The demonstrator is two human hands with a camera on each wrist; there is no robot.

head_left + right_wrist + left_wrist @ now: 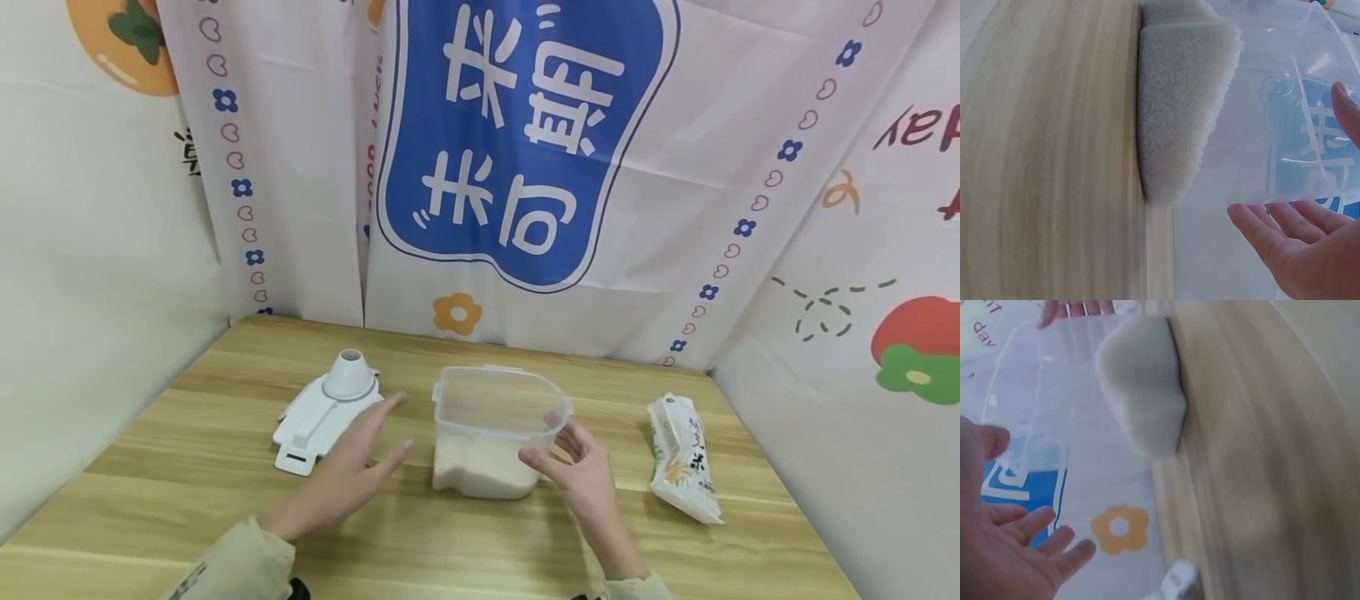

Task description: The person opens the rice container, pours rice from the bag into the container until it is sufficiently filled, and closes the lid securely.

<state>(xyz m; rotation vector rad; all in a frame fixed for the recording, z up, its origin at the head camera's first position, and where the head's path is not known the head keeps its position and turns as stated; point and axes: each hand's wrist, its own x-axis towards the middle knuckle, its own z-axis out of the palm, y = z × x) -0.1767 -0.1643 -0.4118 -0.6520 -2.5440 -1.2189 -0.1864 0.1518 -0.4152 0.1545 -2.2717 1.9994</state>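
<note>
A clear plastic container stands upright and lidless on the table, with white rice sloping unevenly inside it. My right hand is at the container's right side, its fingers along the side wall and its thumb near the front; whether the thumb touches cannot be told. To the container's left, apart from it, my left hand has spread fingers and holds nothing. Just beyond that hand lies a white lid with a cone-shaped white spout piece on it, partly hidden by the hand.
A white printed rice bag lies on the right of the wooden table. Printed cloth hangs behind the table, and more cloth walls stand at both sides.
</note>
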